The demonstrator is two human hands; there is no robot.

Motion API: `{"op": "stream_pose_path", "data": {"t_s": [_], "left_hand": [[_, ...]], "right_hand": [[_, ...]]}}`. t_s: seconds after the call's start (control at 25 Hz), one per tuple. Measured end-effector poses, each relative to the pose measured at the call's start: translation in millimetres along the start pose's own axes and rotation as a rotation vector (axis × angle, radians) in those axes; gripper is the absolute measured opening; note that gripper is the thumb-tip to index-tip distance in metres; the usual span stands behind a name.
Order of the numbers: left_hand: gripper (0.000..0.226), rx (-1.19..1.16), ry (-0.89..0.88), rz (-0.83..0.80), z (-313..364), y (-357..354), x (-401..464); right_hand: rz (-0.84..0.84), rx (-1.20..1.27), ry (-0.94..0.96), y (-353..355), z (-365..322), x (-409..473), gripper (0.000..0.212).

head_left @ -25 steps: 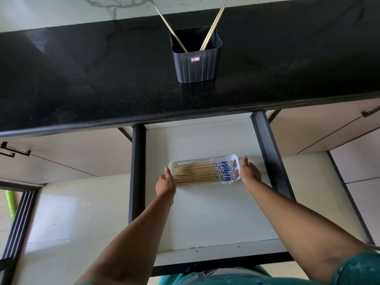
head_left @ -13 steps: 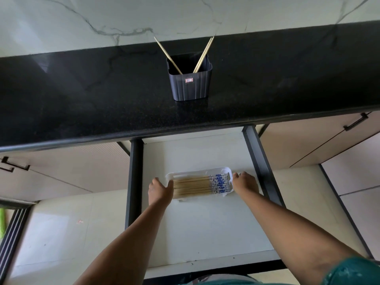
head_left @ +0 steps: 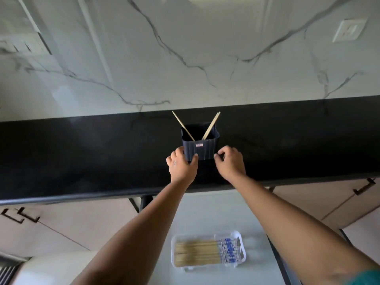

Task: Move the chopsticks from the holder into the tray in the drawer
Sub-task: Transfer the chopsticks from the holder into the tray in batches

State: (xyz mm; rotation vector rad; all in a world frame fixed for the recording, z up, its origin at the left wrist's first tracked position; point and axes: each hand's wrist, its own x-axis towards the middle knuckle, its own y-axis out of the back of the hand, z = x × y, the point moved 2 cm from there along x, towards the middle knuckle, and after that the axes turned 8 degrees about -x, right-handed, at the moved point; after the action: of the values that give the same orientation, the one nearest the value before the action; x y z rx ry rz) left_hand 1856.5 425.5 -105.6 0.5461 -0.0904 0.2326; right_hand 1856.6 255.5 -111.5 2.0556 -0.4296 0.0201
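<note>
A dark ribbed holder [head_left: 202, 148] stands on the black counter, with three wooden chopsticks [head_left: 210, 126] leaning out of it. My left hand [head_left: 182, 164] grips the holder's lower left corner, thumb on its front. My right hand [head_left: 230, 162] hovers at the holder's right side with curled fingers; I cannot tell if it touches. Below, a clear plastic tray [head_left: 239, 236] lies in the open white drawer [head_left: 255, 219], filled with several chopsticks [head_left: 197, 253] that have blue patterned ends.
The black counter [head_left: 82, 153] runs across the view under a marble wall with a socket [head_left: 205, 58]. Beige cabinet fronts with dark handles [head_left: 364, 187] flank the drawer. The drawer's dark right rail [head_left: 277, 256] runs beside my right forearm.
Both hands left the tray's ends in the drawer and rose to the holder on the counter. The left hand took hold of the holder. The view tilted upward.
</note>
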Motion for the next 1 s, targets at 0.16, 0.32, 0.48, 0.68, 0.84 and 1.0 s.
{"op": "stream_pose_path", "data": {"t_s": [0.16,0.32,0.48,0.68,0.84,1.0], "left_hand": [[0.068,-0.002,0.126,-0.053,18,-4,83],[0.072,0.004,0.296,-0.086,23,-21,153],[0.062,-0.388,0.603,-0.012,17,-35,185],[0.033,-0.033,0.342,-0.109,16,-38,207],[0.028,-0.052,0.152,-0.126,24,-59,192],[0.048,0.003,0.081,-0.159,34,-78,186]], "right_hand": [[-0.017,0.044,-0.018,12,-19,87,0.044],[-0.200,0.149,-0.308,-2,-25,150,0.078],[-0.315,0.388,-0.506,-25,-20,177,0.067],[-0.248,0.392,-0.291,-34,-28,196,0.016],[-0.157,0.347,-0.213,-29,-40,195,0.017],[-0.082,0.193,-0.107,-30,-59,194,0.027]]}}
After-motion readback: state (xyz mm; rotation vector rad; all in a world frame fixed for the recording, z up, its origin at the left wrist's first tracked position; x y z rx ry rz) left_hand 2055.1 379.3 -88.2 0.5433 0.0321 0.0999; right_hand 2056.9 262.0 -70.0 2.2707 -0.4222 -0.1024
